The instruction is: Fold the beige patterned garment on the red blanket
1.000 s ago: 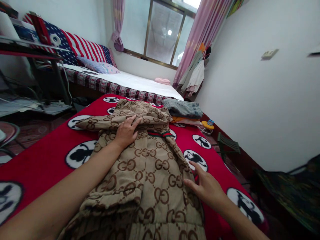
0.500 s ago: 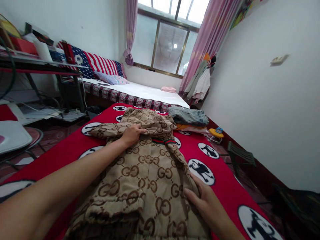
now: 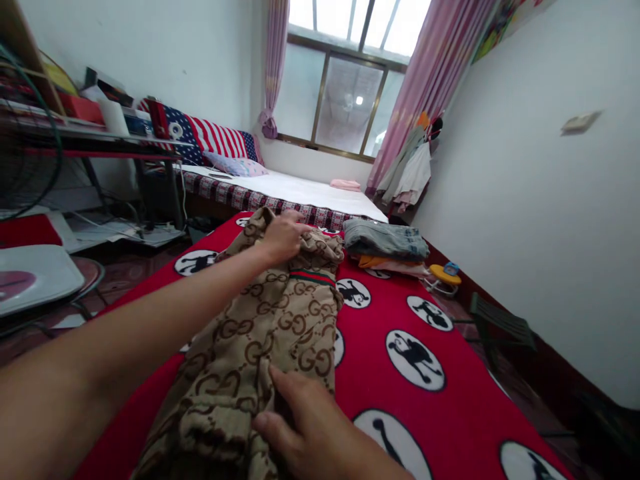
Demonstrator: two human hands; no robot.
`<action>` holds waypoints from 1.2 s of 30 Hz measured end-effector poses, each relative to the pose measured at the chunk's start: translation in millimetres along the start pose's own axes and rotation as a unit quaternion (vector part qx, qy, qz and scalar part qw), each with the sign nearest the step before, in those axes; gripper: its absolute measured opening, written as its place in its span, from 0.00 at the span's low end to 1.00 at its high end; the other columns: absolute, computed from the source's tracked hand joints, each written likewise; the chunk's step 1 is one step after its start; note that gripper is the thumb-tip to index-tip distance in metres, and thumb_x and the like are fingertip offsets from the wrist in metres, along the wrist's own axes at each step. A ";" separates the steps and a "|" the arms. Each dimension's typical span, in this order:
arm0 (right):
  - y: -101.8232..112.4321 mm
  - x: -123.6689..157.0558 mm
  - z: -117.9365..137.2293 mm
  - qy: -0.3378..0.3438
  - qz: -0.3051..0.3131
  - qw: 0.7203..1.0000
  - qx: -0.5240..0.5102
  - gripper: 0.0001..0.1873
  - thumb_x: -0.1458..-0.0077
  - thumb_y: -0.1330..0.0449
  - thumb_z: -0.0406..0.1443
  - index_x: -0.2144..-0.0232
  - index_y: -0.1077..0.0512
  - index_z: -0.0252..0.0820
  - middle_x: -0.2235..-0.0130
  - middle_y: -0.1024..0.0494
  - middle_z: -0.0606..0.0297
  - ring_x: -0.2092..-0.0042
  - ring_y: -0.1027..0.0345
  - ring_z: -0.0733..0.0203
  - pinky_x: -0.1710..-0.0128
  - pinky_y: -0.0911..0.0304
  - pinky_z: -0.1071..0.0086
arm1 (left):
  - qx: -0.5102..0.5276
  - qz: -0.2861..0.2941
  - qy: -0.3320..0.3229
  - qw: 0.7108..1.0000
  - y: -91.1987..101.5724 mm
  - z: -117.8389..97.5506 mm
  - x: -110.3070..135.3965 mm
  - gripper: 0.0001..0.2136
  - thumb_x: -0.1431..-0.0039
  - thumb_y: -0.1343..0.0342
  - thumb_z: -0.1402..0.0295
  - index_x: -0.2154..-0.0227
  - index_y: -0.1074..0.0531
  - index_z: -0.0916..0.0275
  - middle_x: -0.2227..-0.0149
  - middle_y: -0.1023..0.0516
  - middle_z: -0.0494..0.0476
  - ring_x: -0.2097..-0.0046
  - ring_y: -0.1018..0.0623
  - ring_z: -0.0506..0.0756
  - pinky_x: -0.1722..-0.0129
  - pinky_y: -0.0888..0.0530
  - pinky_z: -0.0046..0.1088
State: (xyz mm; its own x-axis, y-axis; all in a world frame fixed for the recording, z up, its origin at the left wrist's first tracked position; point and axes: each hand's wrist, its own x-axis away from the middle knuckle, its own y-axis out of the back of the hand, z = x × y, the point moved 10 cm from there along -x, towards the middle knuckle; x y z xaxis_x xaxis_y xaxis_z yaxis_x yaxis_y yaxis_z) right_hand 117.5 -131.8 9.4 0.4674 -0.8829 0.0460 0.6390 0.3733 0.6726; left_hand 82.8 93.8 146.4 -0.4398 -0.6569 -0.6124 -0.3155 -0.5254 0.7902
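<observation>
A brown patterned jacket (image 3: 280,313) with a green-red-green stripe lies lengthwise before me, its right side turned in toward the middle. My left hand (image 3: 286,237) is at the far end of it, with fingers curled around cloth near the top. Close to me, my right hand (image 3: 310,420) grips the jacket's folded edge between thumb and fingers, beside a gathered cuff. The fingertips of both hands are partly hidden by cloth. Under the jacket spreads a red blanket (image 3: 370,360) with black figures in white ovals.
A stack of folded clothes with jeans (image 3: 385,240) on top sits at the far right of the blanket. Beyond stands a bed (image 3: 290,187). On the left are a cluttered desk (image 3: 90,140) and a chair (image 3: 40,280); a dark folding stool (image 3: 503,323) stands right.
My right hand has brought the jacket's right side inward to the left. My left hand has moved farther away, toward the jacket's top. The view has shifted slightly.
</observation>
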 end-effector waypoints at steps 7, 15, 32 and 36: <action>25.8 -23.1 -33.5 -0.070 0.102 0.988 -0.091 0.14 0.45 0.44 0.42 0.69 0.25 0.37 0.74 0.25 0.64 0.75 0.33 0.64 0.76 0.41 0.73 | 0.124 0.149 -0.059 0.979 -102.6 -88.7 85.0 0.22 0.36 0.53 0.59 0.42 0.33 0.62 0.39 0.34 0.65 0.38 0.35 0.63 0.38 0.39 0.43; 237.6 -126.9 -113.3 -0.015 -0.341 0.938 0.056 0.19 0.51 0.46 0.34 0.56 0.27 0.36 0.73 0.25 0.66 0.76 0.32 0.64 0.71 0.36 0.71 | 0.117 0.133 -0.049 0.983 -110.1 -85.2 92.6 0.24 0.35 0.55 0.57 0.39 0.37 0.63 0.37 0.37 0.68 0.35 0.39 0.64 0.36 0.44 0.45; 312.6 -275.7 -120.0 -0.170 -0.310 0.828 0.436 0.19 0.42 0.50 0.31 0.57 0.23 0.27 0.56 0.22 0.40 0.52 0.27 0.45 0.55 0.36 0.64 | 0.144 0.108 -0.079 0.980 -107.6 -98.9 98.9 0.26 0.34 0.57 0.57 0.38 0.40 0.67 0.34 0.43 0.68 0.32 0.47 0.64 0.34 0.51 0.47; 296.4 -306.3 -131.2 -0.195 -0.319 0.854 0.361 0.18 0.43 0.47 0.32 0.54 0.23 0.30 0.53 0.23 0.39 0.49 0.29 0.44 0.53 0.36 0.63 | 0.156 0.108 -0.101 0.977 -103.7 -104.7 102.0 0.26 0.33 0.60 0.60 0.38 0.41 0.69 0.35 0.40 0.68 0.33 0.44 0.64 0.34 0.52 0.47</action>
State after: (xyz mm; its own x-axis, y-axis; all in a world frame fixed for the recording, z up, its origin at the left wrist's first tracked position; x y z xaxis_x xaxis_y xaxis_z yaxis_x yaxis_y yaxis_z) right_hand 244.0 286.6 97.7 -0.1654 -0.9213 -0.3519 0.0789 -0.3680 0.9265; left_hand 158.7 24.7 -0.4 -0.6717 -0.5970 -0.4387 -0.4246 -0.1750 0.8883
